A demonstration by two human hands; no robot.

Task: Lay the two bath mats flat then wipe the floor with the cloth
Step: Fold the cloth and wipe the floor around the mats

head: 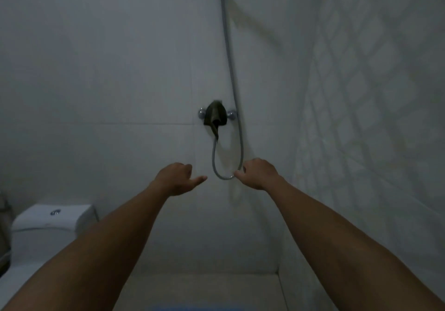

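Hands, left (177,178) and right (258,173), loosely curled and empty below a draped cloth (215,116).

a dim bathroom is seen, lit weakly and evenly in grey. the far wall (108,57) is faced with large pale tiles, their joints faintly visible. the right-hand wall (375,89) is covered with smaller tiles set in a diamond pattern. a shower hose (228,52) is hung down the far wall and looped low, below a chrome mixer (215,115). a white toilet cistern (54,216) is placed at the lower left. a pale strip of floor (204,286) is bordered by a low tiled kerb (281,286).
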